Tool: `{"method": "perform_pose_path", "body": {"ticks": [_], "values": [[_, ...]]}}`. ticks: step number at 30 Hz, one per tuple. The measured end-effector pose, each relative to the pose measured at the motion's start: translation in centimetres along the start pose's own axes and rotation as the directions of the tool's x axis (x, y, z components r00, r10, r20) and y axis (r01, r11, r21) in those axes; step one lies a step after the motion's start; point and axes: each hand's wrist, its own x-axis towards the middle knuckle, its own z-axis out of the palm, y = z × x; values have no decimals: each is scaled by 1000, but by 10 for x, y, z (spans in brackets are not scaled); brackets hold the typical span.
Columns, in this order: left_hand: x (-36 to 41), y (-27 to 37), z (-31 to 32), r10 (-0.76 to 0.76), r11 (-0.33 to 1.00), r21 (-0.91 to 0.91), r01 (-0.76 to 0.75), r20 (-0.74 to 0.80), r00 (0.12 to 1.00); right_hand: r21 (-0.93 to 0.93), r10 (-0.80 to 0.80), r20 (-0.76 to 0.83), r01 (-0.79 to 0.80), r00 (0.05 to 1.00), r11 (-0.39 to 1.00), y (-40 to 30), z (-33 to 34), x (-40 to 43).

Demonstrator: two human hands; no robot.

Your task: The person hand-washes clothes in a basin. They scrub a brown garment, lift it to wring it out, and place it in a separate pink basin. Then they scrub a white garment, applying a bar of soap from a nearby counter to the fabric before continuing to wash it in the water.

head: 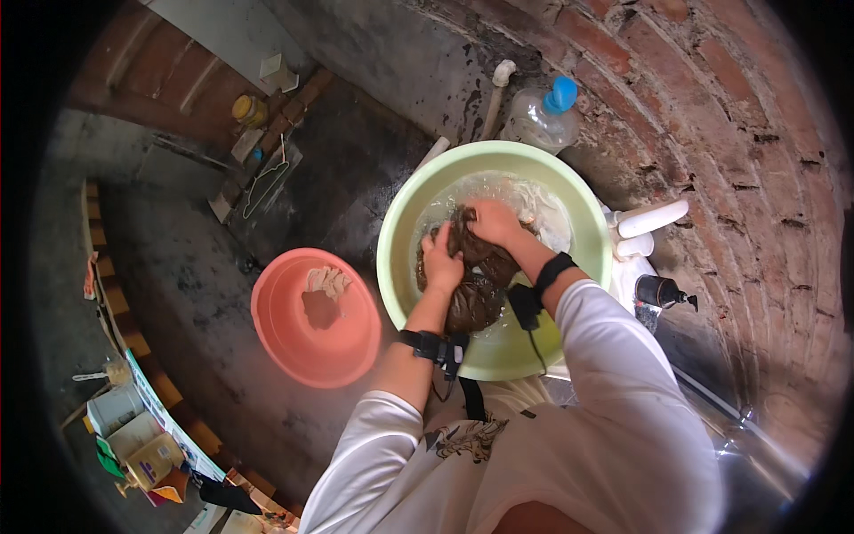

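A pale green basin (591, 287) holds water and a bunched, soaked brown cloth (475, 307). My right hand (492, 221) grips the cloth's upper part, its fingertips partly hidden in the folds. On the left side of the same cloth, my left hand (443, 263) has a fold between thumb and fingers, with the index finger stretched out. A white cloth (551, 223) lies in the water to the right of my right hand. Black straps with small devices circle both wrists.
A pink basin (313, 364) with small cloths (321, 308) stands on the floor at left. Behind the green basin are a clear plastic jug with a blue top (544, 120) and a pipe (495, 100). A dark pump bottle (660, 292) stands at right by the brick wall (747, 220).
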Motion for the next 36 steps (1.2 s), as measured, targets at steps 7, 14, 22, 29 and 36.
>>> {"method": "perform_pose_path", "body": {"ticks": [7,14,22,29,36], "values": [[0,28,-42,-110,-267,-795,545,587,802,-32,-342,-470,372,813,928,-88,-1,-95],[-29,55,-18,-314,-139,-860,491,508,802,158,107,-190,-77,976,984,-45,-9,-24],[-21,-34,-13,220,-297,-817,494,445,868,-16,-363,-452,400,815,916,-110,6,-116],[-33,61,-34,-215,76,-817,572,547,809,307,94,122,-128,988,943,-18,-12,-5],[5,12,-35,-22,946,-322,-22,-130,991,-168,-141,-494,65,858,984,-10,6,-20]]}}
